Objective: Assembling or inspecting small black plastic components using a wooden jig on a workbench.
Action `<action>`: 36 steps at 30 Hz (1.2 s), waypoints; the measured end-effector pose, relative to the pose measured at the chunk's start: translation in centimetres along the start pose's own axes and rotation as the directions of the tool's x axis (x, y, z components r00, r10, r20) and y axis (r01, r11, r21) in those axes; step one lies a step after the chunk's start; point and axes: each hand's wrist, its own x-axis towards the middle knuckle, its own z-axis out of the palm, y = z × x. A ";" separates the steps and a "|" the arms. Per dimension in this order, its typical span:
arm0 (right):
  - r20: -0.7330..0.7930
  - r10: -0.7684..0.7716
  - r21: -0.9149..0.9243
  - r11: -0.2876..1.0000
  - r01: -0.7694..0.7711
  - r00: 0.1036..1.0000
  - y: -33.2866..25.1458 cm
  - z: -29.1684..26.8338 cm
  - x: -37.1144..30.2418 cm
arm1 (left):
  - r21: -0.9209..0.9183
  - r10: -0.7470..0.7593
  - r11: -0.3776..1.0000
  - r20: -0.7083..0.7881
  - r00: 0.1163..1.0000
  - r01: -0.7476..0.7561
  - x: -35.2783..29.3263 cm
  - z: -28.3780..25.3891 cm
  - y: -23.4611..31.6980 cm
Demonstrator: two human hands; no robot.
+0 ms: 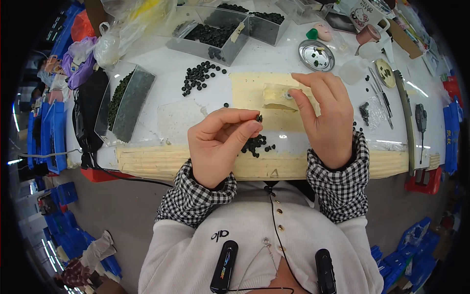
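Observation:
My left hand (215,147) is closed in a pinch over the near middle of the table, with a small black round piece (259,118) between thumb and fingertips. Just below these fingers lies a pile of similar small black pieces (254,146). To the right, my right hand (329,120) is open, its thumb and fingers apart. Its thumb tip is close to a small whitish spot on a raised pale yellow strip (274,96); whether they touch, I cannot tell. Under the strip is a flat pale yellow sheet (245,88) on the white table.
Black round pieces (198,76) lie scattered beyond my left hand. Behind them stand clear bins (225,56) of black pieces; another clear bin (134,105) is at left. A metal dish (302,51), tweezers (379,98) and a screwdriver (421,122) lie to the right.

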 end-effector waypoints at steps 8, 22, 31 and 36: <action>-0.067 0.090 0.102 0.991 -0.083 0.994 -0.7 -2.2 -2.3 | 0.812 0.056 0.571 0.106 0.993 -0.119 -0.6 -5.1 0.3; 0.021 0.134 0.087 0.987 -0.135 0.991 -0.9 -1.2 -3.8 | 0.778 0.055 0.624 0.048 0.997 -0.072 -1.0 -6.4 0.3; 0.020 0.123 0.090 0.988 -0.124 0.992 -0.5 -0.5 -3.9 | 0.807 0.128 0.572 0.091 0.988 -0.149 -0.8 -5.5 -0.9; -0.003 0.126 0.111 0.986 -0.125 0.992 -0.6 -0.3 -4.0 | 0.357 0.146 0.931 -0.177 0.973 -0.075 -1.4 -5.4 -0.5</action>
